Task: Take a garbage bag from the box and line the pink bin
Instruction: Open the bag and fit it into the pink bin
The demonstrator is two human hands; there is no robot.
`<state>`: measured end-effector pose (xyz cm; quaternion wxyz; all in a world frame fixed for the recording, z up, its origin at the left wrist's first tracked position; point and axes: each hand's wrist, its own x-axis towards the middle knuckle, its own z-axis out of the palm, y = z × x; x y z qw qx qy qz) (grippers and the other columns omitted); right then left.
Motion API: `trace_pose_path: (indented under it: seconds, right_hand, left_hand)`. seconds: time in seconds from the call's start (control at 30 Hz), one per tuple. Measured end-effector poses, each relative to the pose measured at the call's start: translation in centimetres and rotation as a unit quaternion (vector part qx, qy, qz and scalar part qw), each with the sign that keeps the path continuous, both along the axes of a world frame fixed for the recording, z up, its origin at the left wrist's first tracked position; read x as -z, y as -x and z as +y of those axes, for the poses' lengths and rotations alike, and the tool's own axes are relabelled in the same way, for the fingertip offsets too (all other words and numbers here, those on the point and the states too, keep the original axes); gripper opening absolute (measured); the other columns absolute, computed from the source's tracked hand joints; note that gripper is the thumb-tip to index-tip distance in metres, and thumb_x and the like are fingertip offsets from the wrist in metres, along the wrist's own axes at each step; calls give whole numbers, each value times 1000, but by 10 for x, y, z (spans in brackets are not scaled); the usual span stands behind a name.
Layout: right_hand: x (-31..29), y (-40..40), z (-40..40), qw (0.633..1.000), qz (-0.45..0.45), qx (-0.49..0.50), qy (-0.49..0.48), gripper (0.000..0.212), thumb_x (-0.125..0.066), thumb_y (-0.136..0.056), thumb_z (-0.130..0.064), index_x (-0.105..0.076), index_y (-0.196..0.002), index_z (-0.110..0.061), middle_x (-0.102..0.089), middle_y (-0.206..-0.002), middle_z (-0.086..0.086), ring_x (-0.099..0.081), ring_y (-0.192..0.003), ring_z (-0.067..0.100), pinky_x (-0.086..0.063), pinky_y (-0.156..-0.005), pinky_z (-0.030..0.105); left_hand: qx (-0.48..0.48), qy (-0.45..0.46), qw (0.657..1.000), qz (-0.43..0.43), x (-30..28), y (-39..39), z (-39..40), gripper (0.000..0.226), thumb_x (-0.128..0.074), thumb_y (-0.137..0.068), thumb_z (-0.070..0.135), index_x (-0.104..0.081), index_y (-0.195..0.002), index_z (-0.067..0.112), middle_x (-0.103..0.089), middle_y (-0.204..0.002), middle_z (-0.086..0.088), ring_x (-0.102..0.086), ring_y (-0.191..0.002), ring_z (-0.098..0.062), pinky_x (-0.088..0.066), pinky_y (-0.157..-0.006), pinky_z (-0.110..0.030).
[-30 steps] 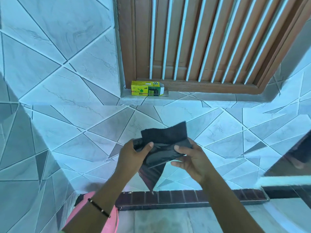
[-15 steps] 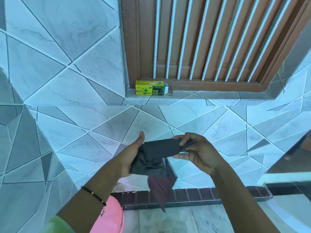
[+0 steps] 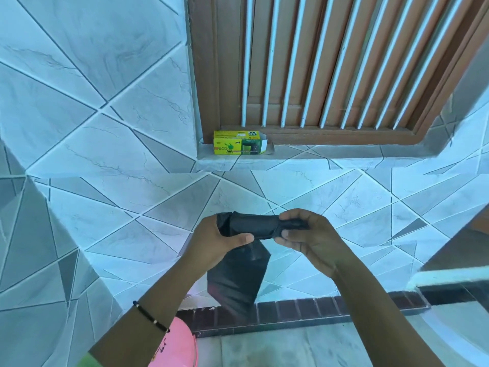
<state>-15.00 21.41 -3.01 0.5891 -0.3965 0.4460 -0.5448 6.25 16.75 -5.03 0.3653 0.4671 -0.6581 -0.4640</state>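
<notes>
A folded black garbage bag (image 3: pixel 251 227) is stretched between my two hands in front of the tiled wall. My left hand (image 3: pixel 211 245) grips its left end and my right hand (image 3: pixel 309 239) pinches its right end. A loose flap of the bag (image 3: pixel 235 279) hangs down below my hands. The yellow-green bag box (image 3: pixel 239 146) lies on the window sill, its right end open. Part of the pink bin (image 3: pixel 176 345) shows at the bottom, mostly hidden under my left forearm.
A brown wooden window with white bars (image 3: pixel 330 62) sits above the sill (image 3: pixel 317 157). A tiled wall corner (image 3: pixel 53 234) juts out on the left. A dark brick strip (image 3: pixel 317 311) runs along the floor. A ledge (image 3: pixel 449 279) stands at the right.
My hands have pulled the bag out sideways into a longer horizontal roll, and more of its flap has dropped down below. The view has shifted slightly closer to the wall.
</notes>
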Motion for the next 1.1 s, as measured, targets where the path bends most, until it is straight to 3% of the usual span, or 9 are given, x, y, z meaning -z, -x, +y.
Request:
trace_pose_path:
  seconds: [0.07,0.17,0.33,0.43,0.6,0.77,0.87,1.0,1.1]
  right_hand:
    - [-3,4,-10,999,-32,-8,4,9,-57,-82,5,-63,-89,2,-64,-98,19,-68,-85,25,-59,-72,33]
    - [-3,16,-35,996,-83,10,-8,25,-54,-89,-18,-66,-82,3,-68,-94,18,-67,-89,28,-59,-73,38]
    - [-10,42,-78,998,-35,51,-2,27,-48,-82,16,-66,-79,-3,-63,-80,12,-61,-74,24,-56,-59,26]
    - [-16,60,-98,998,-39,43,13,32,-45,-81,21,-64,-86,-5,-62,-86,12,-61,-78,24,-56,-64,26]
    - [-27,84,-132,997,-54,36,29,33,-46,-83,21,-58,-95,-7,-63,-94,15,-65,-79,25,-58,-69,28]
    - [-23,98,-153,997,-63,17,36,26,-46,-85,18,-58,-91,-4,-66,-95,16,-70,-80,28,-60,-70,38]
    - [-21,106,-161,998,-57,2,28,24,-46,-86,18,-58,-92,-3,-64,-99,19,-69,-85,33,-60,-71,42]
    - [-24,114,-174,998,-55,-8,24,24,-45,-86,17,-58,-92,-2,-63,-98,17,-70,-82,30,-60,-71,42]
    - [-27,118,-181,998,-60,-15,26,23,-45,-86,17,-58,-93,-2,-64,-97,16,-70,-81,29,-60,-72,42]
  left_hand:
    - [-29,41,997,-51,-1,4,-13,54,-80,-63,45,-66,-108,20,-72,-104,5,-66,-97,-13,-53,-90,-34]
    - [-26,101,985,-141,-7,12,-35,60,-66,-67,64,-64,-108,20,-70,-102,5,-65,-95,-16,-53,-85,-33]
    - [-130,309,879,-340,-25,22,-75,60,-5,-89,59,-41,-57,23,-54,-55,-2,-55,-63,-24,-38,-59,-28]
    - [-133,405,829,-361,-32,24,-110,53,-28,-95,48,-29,-48,23,-42,-41,-3,-53,-60,-30,-40,-56,-30]
    - [-138,318,869,-352,-56,46,-153,53,-54,-87,42,-27,-47,22,-31,-44,5,-39,-52,-25,-30,-52,-28]
    - [-120,343,840,-403,-85,65,-189,34,-59,-86,42,-50,-75,10,-51,-75,-7,-55,-69,-34,-31,-55,-31]
    - [-120,353,781,-501,-95,75,-207,47,-59,-85,43,-47,-102,0,-44,-113,-14,-59,-76,-38,-46,-60,-41]
    - [-87,312,712,-623,-98,84,-226,74,-60,-77,58,-42,-125,5,-32,-142,-7,-63,-90,-31,-41,-59,-34]
    - [-62,292,686,-663,-96,87,-238,80,-62,-70,66,-46,-124,9,-44,-133,-4,-61,-98,-27,-39,-60,-32]
